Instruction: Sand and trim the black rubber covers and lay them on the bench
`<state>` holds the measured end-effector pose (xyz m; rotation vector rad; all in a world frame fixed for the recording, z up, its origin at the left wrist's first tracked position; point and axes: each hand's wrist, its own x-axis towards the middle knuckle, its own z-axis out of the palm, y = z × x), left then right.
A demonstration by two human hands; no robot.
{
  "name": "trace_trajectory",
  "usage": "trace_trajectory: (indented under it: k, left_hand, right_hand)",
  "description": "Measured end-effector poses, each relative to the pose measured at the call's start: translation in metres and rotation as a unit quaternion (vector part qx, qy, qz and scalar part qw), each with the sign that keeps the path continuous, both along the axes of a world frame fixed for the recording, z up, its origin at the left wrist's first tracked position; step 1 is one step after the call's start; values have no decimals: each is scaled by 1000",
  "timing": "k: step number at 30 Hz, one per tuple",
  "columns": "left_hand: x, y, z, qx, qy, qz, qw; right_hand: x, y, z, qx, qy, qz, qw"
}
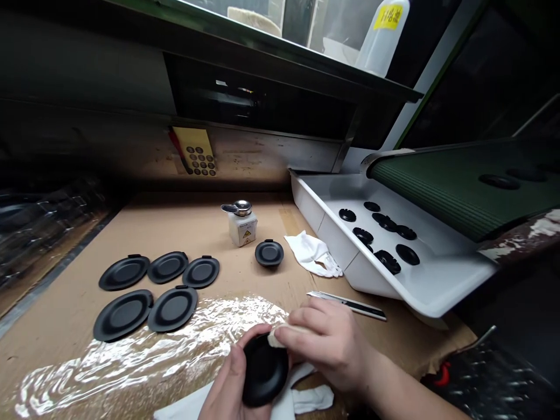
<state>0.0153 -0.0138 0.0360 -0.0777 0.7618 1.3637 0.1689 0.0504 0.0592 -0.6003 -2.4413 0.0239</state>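
- A brown cardboard sheet (74, 303) covers the desk, with a crinkled clear plastic film (144, 356) spread across its near side.
- A yellow card (195, 150) dotted with small black discs leans against the back wall, beside a red-handled tool (179, 149).
- Five matte black round plates (124, 272), each with a small tab on its rim, lie flat in two rows on the cardboard, well left of the hands.
- The left hand (230, 388) is curled around a black round rubber-like dish (263, 370), holding it tilted up above the plastic film.
- The right hand (326, 344) is closed in a pinch on a white cloth (280, 335), pressing it against the upper rim of the dish.
- A white square bottle (242, 228) with a metal pump top carries a yellow warning triangle (247, 234); its smaller print cannot be read.
- A black shallow cup (269, 253) sits just right of the bottle, near a crumpled white cotton glove (310, 254).
- A black-and-silver utility knife (347, 305) lies just beyond the right hand.
- A white plastic tray (332, 233) holds scattered small black slotted rings (387, 261).
- A plastic bottle (382, 35) on the shelf above bears a yellow label with dark characters, too blurred to read.
- A green ribbed conveyor belt (446, 186) rises at far right, carrying dark round parts.
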Motion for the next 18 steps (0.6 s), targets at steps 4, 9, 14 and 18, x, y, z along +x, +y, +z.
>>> trace_trajectory:
  k: [4, 9, 14, 18]
  left_hand:
    - [-1, -1, -2, 21, -5, -1, 1000]
    - [-1, -1, 2, 2, -10, -22, 1000]
    - [2, 0, 10, 2, 6, -3, 1000]
    - [3, 0, 10, 3, 7, -1, 1000]
  right_hand:
    - [-3, -12, -7, -21, 30, -5, 999]
    - [-1, -30, -13, -4, 57, 8, 998]
    - [11, -24, -7, -66, 41, -7, 997]
    - [-1, -32, -13, -40, 66, 10, 997]
